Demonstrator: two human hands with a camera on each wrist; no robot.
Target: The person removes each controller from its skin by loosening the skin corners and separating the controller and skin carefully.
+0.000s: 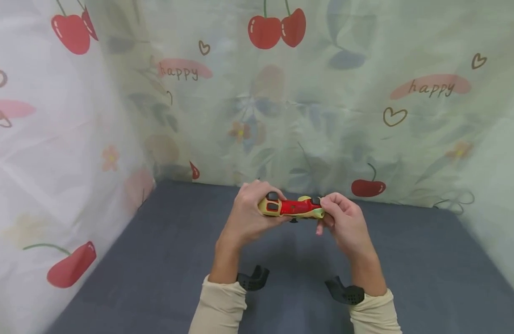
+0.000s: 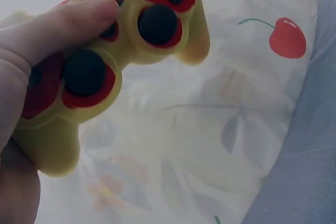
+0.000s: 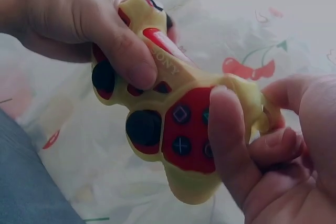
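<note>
A red game controller (image 1: 292, 206) in a pale yellow rubbery cover (image 3: 181, 187) is held up above the table. My left hand (image 1: 248, 208) grips its left end, the thumb lying across the middle by the small centre buttons in the left wrist view. At the other end my right hand (image 3: 294, 156) pinches the cover's edge by the shoulder buttons, pulling a strip of it away from the body. The right thumb lies over part of the red button face (image 3: 189, 129). Two black thumbsticks (image 2: 159, 24) and the square and cross buttons show.
Below the hands spreads a dark grey tabletop (image 1: 165, 269). Pale curtains (image 1: 323, 139) printed with cherries and leaves hang behind it and at both sides. Black curved mounts (image 1: 344, 292) sit on both wrists, next to the beige sleeves (image 1: 221, 301).
</note>
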